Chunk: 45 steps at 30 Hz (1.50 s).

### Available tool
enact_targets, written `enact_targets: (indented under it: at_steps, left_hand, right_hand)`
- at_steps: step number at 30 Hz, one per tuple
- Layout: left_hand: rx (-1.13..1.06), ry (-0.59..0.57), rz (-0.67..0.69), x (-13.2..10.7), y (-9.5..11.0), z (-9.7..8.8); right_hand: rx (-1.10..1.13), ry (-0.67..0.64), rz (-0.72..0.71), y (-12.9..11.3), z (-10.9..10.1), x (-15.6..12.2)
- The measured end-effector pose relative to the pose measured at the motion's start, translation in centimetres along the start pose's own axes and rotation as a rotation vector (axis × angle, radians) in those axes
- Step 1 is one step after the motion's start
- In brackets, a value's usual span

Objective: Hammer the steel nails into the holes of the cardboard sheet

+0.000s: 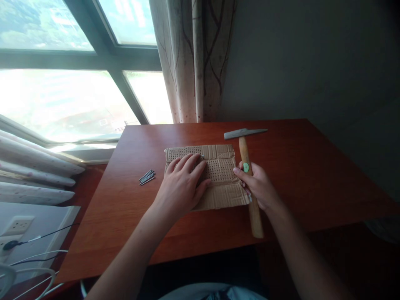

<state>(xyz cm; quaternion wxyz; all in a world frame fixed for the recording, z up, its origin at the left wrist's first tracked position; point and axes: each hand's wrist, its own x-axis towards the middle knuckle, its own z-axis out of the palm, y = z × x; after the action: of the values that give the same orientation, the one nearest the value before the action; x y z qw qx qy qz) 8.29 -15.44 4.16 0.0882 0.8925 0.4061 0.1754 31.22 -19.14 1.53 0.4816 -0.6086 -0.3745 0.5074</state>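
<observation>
Right hand (pixel 261 186) grips the hammer (pixel 244 151), its head toward the worktop's (pixel 306 179) far edge. Left hand (pixel 183 183) lies spread, palm down, on the cardboard (pixel 220 170); nails (pixel 146 177) lie nearer the worktop's left edge.

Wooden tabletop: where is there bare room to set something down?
The tabletop has its widest free patch right of the hammer and right hand; a smaller one lies behind the nails, toward the window. Crowded: mid-table, where the left hand rests on the cardboard.
</observation>
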Motion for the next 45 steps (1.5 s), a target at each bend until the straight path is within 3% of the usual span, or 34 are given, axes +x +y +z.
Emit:
enact_targets:
  at_steps: [7, 18, 24, 33, 45]
  left_hand:
    - [0.012, -0.017, -0.007, 0.0, -0.2, -0.3]
    - [0.014, 0.008, -0.003, -0.2, 0.1, 0.0]
    - [0.087, -0.046, 0.01, -0.1, 0.2, -0.8]
    - [0.182, -0.004, -0.061, 0.0, 1.6, 0.1]
    - [0.166, -0.023, -0.078, 0.0, 1.8, -0.3]
  right_hand:
    - [0.066, -0.022, 0.016, -0.4, 0.4, -1.2]
    - [0.081, -0.037, 0.077, 1.3, 0.3, -0.7]
    - [0.015, -0.004, 0.01, 0.7, -0.5, 0.3]
    - [-0.042, 0.026, -0.089, 0.1, -1.4, 2.1]
    - [0.094, 0.279, -0.556, -2.2, -2.7, 2.1]
